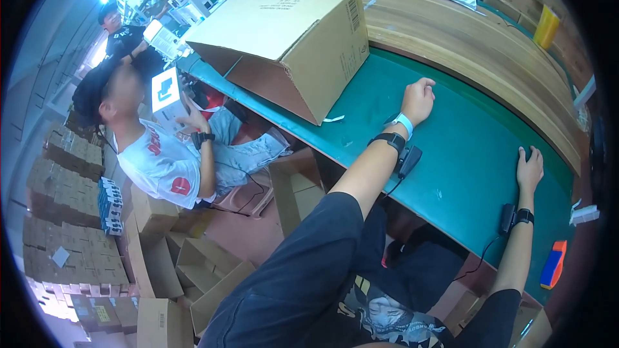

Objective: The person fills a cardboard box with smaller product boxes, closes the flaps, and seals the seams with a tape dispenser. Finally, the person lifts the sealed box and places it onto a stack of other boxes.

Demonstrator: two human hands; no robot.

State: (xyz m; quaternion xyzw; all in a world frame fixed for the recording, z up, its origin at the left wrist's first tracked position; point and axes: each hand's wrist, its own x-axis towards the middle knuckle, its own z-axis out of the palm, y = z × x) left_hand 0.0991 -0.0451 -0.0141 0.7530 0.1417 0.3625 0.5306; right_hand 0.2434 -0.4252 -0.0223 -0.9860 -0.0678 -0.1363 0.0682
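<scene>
My left hand (420, 98) rests on the green table top (451, 154), fingers curled loosely, holding nothing; a black band and a white band sit on its wrist. My right hand (530, 166) lies flat on the same green surface with fingers apart, a black band on its wrist. A large brown cardboard box (290, 32) lies tipped on the table, left of my left hand and apart from it. Neither hand touches the box.
A light wooden board (490, 51) runs along the table's far side. An orange and blue tool (553, 264) lies at the right near edge. A seated person (167, 148) at the left holds a small white box (166, 93). Stacked cartons (71, 219) cover the floor.
</scene>
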